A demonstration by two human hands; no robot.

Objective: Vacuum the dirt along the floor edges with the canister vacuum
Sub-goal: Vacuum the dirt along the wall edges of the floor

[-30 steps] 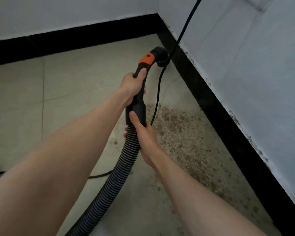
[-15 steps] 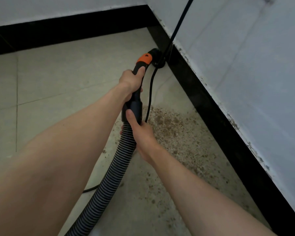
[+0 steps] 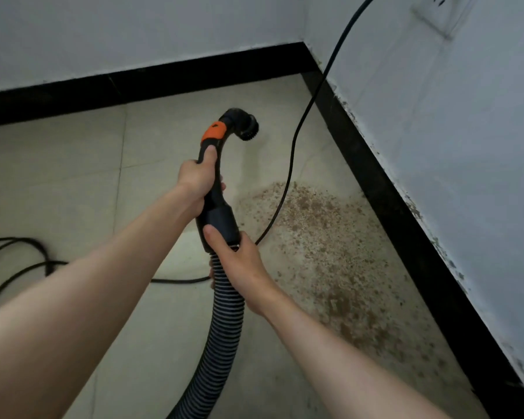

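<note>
My left hand (image 3: pixel 198 182) grips the black vacuum handle (image 3: pixel 215 189) just below its orange band (image 3: pixel 214 133). My right hand (image 3: pixel 239 264) grips the handle's lower collar where the ribbed grey hose (image 3: pixel 221 337) joins it. The round black nozzle (image 3: pixel 245 128) at the handle's tip is lifted off the floor and points right, away from the skirting. Brown dirt (image 3: pixel 324 246) is spread over the tiles along the right wall's black skirting (image 3: pixel 406 225).
A black power cord (image 3: pixel 297 137) hangs from the upper right wall, crosses the dirt and runs left behind the hose to loops (image 3: pixel 22 261) on the floor. A wall socket (image 3: pixel 439 13) is at top right. Black skirting (image 3: pixel 152 77) lines the far wall.
The nozzle has come away from the right skirting by the cord and now hangs lifted over the floor farther left. The view has shifted, showing cord loops at left.
</note>
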